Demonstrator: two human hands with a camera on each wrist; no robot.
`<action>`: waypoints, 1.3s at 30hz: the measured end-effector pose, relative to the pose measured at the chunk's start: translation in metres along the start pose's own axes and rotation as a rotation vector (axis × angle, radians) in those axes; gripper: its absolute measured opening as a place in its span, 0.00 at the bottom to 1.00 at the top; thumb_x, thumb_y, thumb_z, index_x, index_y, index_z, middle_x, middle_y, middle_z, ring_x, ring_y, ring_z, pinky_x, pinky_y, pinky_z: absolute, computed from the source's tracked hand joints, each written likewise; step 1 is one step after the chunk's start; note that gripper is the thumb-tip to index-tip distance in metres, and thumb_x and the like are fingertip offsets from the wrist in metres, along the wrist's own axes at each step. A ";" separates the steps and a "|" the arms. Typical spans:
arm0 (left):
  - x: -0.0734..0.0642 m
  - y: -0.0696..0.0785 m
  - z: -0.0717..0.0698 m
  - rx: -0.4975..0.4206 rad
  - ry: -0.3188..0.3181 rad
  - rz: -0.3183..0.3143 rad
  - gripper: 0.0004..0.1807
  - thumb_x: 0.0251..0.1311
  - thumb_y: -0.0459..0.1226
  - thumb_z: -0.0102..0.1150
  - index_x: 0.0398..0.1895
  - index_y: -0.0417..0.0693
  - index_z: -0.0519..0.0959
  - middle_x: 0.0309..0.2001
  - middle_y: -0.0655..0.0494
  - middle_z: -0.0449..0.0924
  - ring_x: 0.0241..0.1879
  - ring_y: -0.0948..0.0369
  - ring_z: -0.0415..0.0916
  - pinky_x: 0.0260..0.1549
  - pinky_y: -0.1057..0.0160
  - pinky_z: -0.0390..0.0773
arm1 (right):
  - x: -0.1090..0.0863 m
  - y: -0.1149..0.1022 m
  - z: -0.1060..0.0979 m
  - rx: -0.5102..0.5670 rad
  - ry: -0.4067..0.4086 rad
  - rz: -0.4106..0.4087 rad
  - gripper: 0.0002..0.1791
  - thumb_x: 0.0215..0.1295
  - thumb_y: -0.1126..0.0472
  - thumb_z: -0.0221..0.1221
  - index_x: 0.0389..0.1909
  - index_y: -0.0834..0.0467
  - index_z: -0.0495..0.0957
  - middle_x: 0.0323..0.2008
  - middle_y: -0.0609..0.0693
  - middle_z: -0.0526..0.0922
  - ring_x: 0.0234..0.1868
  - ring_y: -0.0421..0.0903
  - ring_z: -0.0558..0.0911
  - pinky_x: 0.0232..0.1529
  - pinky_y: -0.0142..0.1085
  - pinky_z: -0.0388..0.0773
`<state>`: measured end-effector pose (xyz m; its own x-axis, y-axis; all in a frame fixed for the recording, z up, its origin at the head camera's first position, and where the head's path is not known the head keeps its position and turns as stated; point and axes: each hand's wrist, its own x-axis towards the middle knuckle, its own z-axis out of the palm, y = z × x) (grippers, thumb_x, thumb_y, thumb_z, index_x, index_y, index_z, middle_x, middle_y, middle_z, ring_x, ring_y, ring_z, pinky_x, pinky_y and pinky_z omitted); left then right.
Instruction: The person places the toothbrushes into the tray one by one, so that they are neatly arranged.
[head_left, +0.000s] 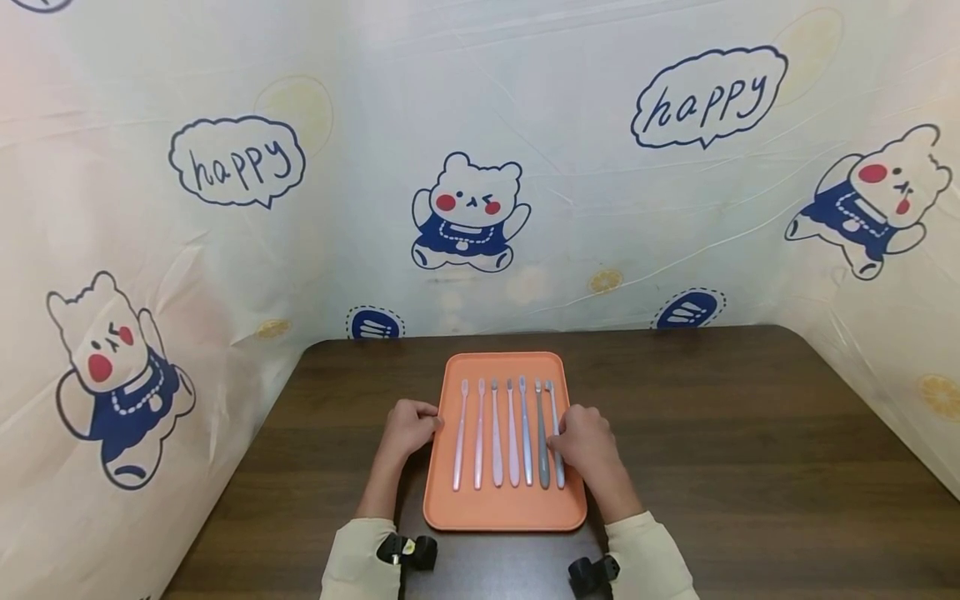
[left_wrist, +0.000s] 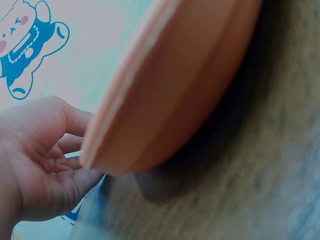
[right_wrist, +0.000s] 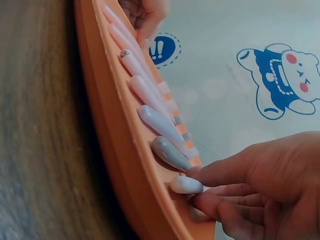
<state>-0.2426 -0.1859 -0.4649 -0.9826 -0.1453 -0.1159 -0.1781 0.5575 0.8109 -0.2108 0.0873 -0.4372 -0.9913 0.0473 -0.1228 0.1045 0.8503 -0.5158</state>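
Note:
Several toothbrushes lie side by side on an orange tray (head_left: 502, 517), heads toward the far end: pink and pale ones at the left, then a lilac-blue one (head_left: 527, 454), a grey one (head_left: 543, 458) and a light blue one (head_left: 560, 475) at the right. My right hand (head_left: 587, 437) pinches the light blue toothbrush between thumb and fingers; its pale handle end (right_wrist: 185, 185) shows in the right wrist view. On the opposite side, my left hand (head_left: 411, 429) holds the tray's rim, thumb and fingers at the edge in the left wrist view.
The tray stands on a dark brown wooden table (head_left: 712, 433). A pale printed curtain (head_left: 585, 208) with bears and speech bubbles rises behind the table and along both sides. Small black wrist cameras are strapped over both cream sleeves (head_left: 648, 558).

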 end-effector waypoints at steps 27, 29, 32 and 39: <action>0.000 -0.001 0.000 0.002 0.001 0.001 0.12 0.56 0.34 0.60 0.40 0.37 0.86 0.35 0.44 0.87 0.28 0.62 0.83 0.30 0.62 0.83 | 0.000 0.002 -0.002 -0.038 -0.003 0.037 0.16 0.58 0.57 0.65 0.15 0.58 0.74 0.16 0.51 0.73 0.18 0.44 0.75 0.17 0.34 0.66; 0.000 0.000 0.000 0.004 0.001 0.003 0.12 0.56 0.34 0.60 0.40 0.37 0.86 0.35 0.44 0.87 0.28 0.62 0.83 0.30 0.63 0.83 | 0.000 0.001 -0.001 -0.053 0.008 0.035 0.15 0.57 0.57 0.65 0.16 0.58 0.75 0.16 0.51 0.73 0.18 0.45 0.75 0.17 0.34 0.66; 0.000 0.000 0.000 0.005 0.001 0.003 0.12 0.56 0.34 0.60 0.40 0.37 0.86 0.35 0.44 0.87 0.28 0.62 0.83 0.29 0.63 0.83 | 0.000 0.001 -0.001 -0.068 0.021 0.034 0.14 0.57 0.57 0.65 0.18 0.59 0.76 0.17 0.51 0.75 0.18 0.45 0.75 0.17 0.34 0.66; 0.000 -0.001 0.000 0.003 -0.003 -0.008 0.13 0.55 0.33 0.60 0.41 0.36 0.86 0.36 0.43 0.87 0.29 0.62 0.83 0.30 0.62 0.83 | -0.001 0.000 0.001 -0.084 0.037 0.039 0.12 0.57 0.57 0.64 0.24 0.61 0.78 0.19 0.52 0.76 0.19 0.45 0.75 0.17 0.35 0.68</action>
<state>-0.2426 -0.1864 -0.4655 -0.9813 -0.1468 -0.1241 -0.1858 0.5586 0.8083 -0.2100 0.0865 -0.4377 -0.9890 0.0998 -0.1090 0.1379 0.8884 -0.4378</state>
